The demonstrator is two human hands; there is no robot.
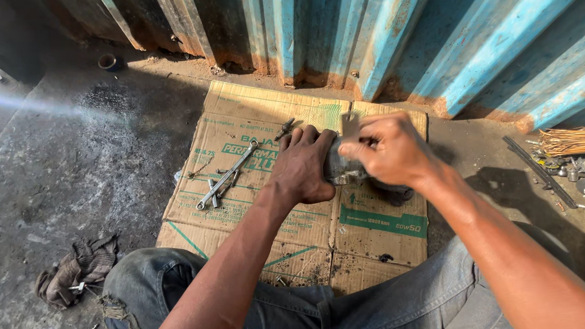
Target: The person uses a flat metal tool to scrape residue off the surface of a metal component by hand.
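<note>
Denim-clad knees framing two hands working on one grey metal part

Denim jeans (387,310) are sitting nearest, the knees spreading over a flattened cardboard sheet (374,228) on the concrete floor. Above them, the left hand (303,167) is cupping one grey metal part (343,169) and steadying it just above the cardboard, while the right hand (392,151) is pinching a small piece at the part's top between thumb and fingers. The job appears to be mid-way: the part is being worked by hand, and the tools are lying unused. Two spanners (227,176) are lying crossed to the left, one bolt (284,128) beyond them. One rag (78,268) is lying on the floor at left; loose hardware (578,173) is lying scattered at right before the blue corrugated wall (435,28).
</note>
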